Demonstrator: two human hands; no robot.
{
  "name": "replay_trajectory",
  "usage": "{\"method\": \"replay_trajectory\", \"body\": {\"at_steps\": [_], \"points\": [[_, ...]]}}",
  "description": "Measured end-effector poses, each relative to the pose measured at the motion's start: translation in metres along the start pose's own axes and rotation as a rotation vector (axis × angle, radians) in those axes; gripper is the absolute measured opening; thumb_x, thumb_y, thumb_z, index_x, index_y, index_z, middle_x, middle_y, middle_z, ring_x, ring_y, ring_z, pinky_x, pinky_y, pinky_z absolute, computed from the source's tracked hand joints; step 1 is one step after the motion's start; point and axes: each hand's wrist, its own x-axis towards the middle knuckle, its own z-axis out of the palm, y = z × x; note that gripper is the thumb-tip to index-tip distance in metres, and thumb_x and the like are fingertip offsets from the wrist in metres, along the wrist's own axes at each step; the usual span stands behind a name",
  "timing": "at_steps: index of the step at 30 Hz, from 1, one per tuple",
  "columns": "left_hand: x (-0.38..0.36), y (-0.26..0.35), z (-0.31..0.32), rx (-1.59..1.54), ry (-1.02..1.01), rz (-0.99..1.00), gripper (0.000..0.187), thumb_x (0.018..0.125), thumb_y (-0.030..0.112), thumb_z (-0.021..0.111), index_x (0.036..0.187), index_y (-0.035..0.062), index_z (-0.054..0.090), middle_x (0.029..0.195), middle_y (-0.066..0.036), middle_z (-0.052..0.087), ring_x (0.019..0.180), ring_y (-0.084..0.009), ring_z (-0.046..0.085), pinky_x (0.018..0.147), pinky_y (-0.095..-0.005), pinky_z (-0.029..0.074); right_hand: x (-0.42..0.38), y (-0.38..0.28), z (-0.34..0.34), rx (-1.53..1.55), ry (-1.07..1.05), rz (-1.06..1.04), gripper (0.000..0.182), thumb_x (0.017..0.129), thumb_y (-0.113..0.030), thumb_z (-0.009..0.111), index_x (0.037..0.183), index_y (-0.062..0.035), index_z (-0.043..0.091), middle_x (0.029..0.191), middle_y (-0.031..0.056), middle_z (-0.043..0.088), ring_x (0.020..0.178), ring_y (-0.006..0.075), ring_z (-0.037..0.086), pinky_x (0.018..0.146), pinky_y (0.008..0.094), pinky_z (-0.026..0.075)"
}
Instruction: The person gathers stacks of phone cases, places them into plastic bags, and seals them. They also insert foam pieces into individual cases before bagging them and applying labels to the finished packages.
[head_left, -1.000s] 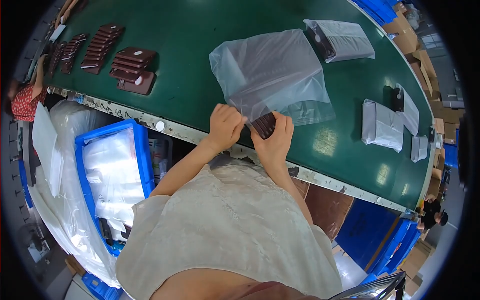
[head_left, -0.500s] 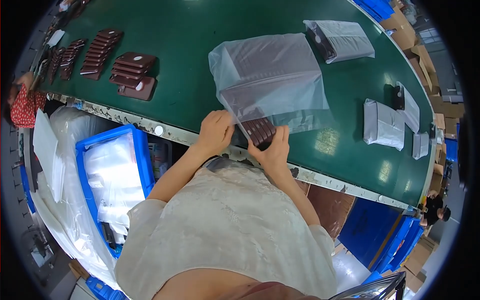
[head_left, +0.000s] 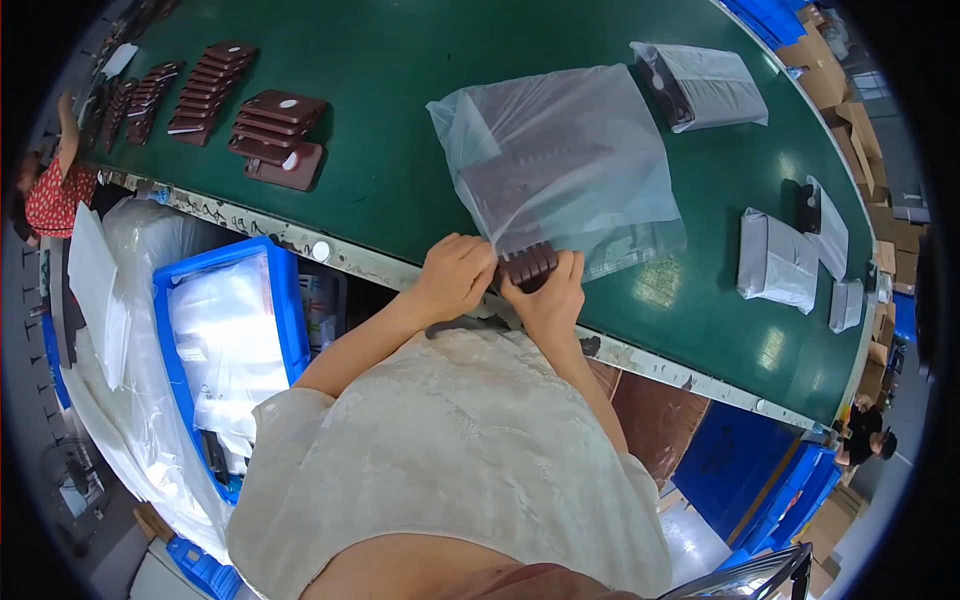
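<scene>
A large translucent plastic bag (head_left: 560, 150) lies on the green table, with dark red-brown cases inside it. At the bag's near opening, a stack of brown cases (head_left: 528, 266) is partly inside and partly out. My left hand (head_left: 455, 275) is closed on the bag's edge, left of the stack. With my right hand (head_left: 548, 300) I grip the outer end of the stack, thumb on one side and fingers on the other. On the left of the table stand leaning rows of brown cases (head_left: 280, 135).
Wrapped white packages (head_left: 775, 258) lie at the right and a bigger one (head_left: 705, 88) at the back right. Below the table edge (head_left: 370, 268) is a blue crate (head_left: 300, 330) of plastic bags. A person in red (head_left: 60, 200) is far left, another person (head_left: 865, 430) far right.
The stack of cases has gone further into the bag, with less of it showing outside. My hands have shifted slightly, and the whole view has moved a little.
</scene>
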Motion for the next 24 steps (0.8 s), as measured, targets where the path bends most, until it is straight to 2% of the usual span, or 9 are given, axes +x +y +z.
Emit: {"method": "replay_trajectory", "body": {"at_steps": [4,8,11,14,16,18,20,22,24], "points": [[-0.003,-0.004,-0.005,0.026,-0.099,0.004,0.008,0.085,0.001,0.059,0.083,0.0016,0.051,0.076,-0.015,0.053,0.07,-0.038,0.053,0.064,-0.0451,0.04,0.014,0.007,0.014,0.086,0.027,-0.049,0.062,0.064,-0.026,0.087,0.103,0.0032,0.047,0.098,0.0205,0.049,0.08,0.0431,0.058,0.062,0.0476,0.051],[0.0,-0.007,-0.005,0.064,-0.031,0.02,0.01,0.081,0.005,0.062,0.085,0.0024,0.053,0.079,-0.014,0.057,0.071,-0.0357,0.055,0.064,-0.0436,0.042,0.031,0.006,0.031,0.095,-0.085,-0.03,0.065,0.065,-0.026,0.087,0.108,0.0043,0.048,0.102,0.0229,0.051,0.085,0.0452,0.058,0.068,0.0487,0.051],[0.0,-0.004,-0.02,0.07,-0.042,-0.05,0.01,0.083,0.007,0.062,0.085,0.0025,0.053,0.081,-0.015,0.057,0.072,-0.0361,0.056,0.065,-0.0444,0.043,0.036,-0.001,0.033,0.173,-0.107,-0.116,0.076,0.063,-0.026,0.087,0.117,0.0068,0.046,0.108,0.029,0.052,0.086,0.0481,0.06,0.068,0.0512,0.054],[-0.011,-0.011,-0.023,0.003,-0.138,-0.119,0.011,0.087,0.007,0.061,0.085,0.0009,0.053,0.081,-0.017,0.057,0.072,-0.0378,0.056,0.064,-0.045,0.043,0.03,0.015,0.059,0.13,-0.205,-0.148,0.078,0.064,-0.026,0.086,0.12,0.0088,0.044,0.109,0.0319,0.052,0.089,0.0498,0.06,0.071,0.051,0.053],[0.011,-0.011,-0.041,-0.017,-0.171,-0.132,0.012,0.089,0.008,0.061,0.086,0.0001,0.053,0.081,-0.018,0.057,0.073,-0.0387,0.055,0.064,-0.0453,0.043,0.042,0.017,0.064,0.11,-0.233,-0.185,0.079,0.065,-0.025,0.086,0.121,0.0098,0.044,0.11,0.0333,0.052,0.091,0.0507,0.059,0.073,0.051,0.053],[0.034,-0.009,-0.08,-0.055,-0.773,-0.151,0.01,0.091,0.008,0.062,0.095,-0.0004,0.058,0.088,-0.015,0.063,0.077,-0.033,0.062,0.068,-0.0428,0.047,0.038,0.017,0.056,0.12,-0.213,-0.171,0.078,0.065,-0.025,0.086,0.121,0.0109,0.045,0.11,0.0343,0.053,0.094,0.0514,0.058,0.079,0.0509,0.052],[0.059,-0.026,-0.109,-0.338,-0.482,-0.481,0.014,0.094,0.007,0.059,0.106,-0.0002,0.059,0.092,-0.011,0.066,0.084,-0.024,0.066,0.072,-0.0391,0.05,0.037,0.016,0.053,0.126,-0.206,-0.174,0.078,0.066,-0.025,0.086,0.121,0.0114,0.045,0.11,0.0348,0.053,0.095,0.0518,0.058,0.082,0.0509,0.051],[0.092,-0.066,-0.11,0.071,0.095,-0.357,0.019,0.096,0.006,0.056,0.115,0.0013,0.061,0.098,-0.009,0.07,0.089,-0.0224,0.066,0.078,-0.035,0.051,0.035,0.014,0.055,0.126,-0.162,-0.165,0.077,0.066,-0.025,0.086,0.121,0.0116,0.046,0.111,0.0345,0.054,0.096,0.0516,0.057,0.086,0.0523,0.049],[0.106,-0.151,-0.081,0.293,0.251,-0.073,0.031,0.096,0.007,0.055,0.127,0.0068,0.06,0.113,-0.018,0.069,0.098,-0.0349,0.068,0.082,-0.0397,0.052,0.032,0.015,0.055,0.124,-0.141,-0.165,0.077,0.066,-0.026,0.085,0.121,0.0118,0.047,0.111,0.0343,0.054,0.096,0.0515,0.056,0.088,0.053,0.047]]}}
